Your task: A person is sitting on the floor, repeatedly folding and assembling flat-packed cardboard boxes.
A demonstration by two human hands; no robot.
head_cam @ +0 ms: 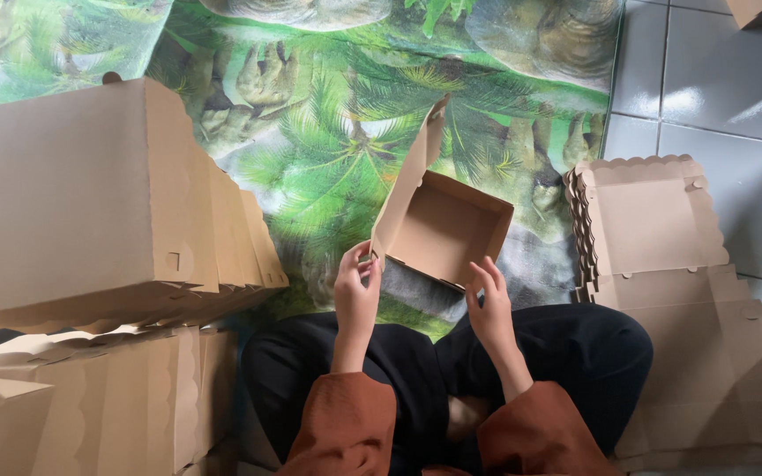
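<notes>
Now, at the left of the frame we see a tall stack of folded boxes (90, 194), lids shut, well apart from our hands. Near the centre, our left hand (356, 291) pinches the lower corner of the raised lid of 1 open cardboard box (441, 234), fingers closed narrowly on the edge. Just to its right, our right hand (489, 304) rests on the box's near rim, fingers curled against the wall; we cannot tell whether it truly grips. The box sits just above our lap over the green leaf-print mat (328, 167). We judge the fold goes best if we steady the base, keep the lid's crease straight and press evenly. At the right lies a pile of flat blanks (654, 229), untouched.
</notes>
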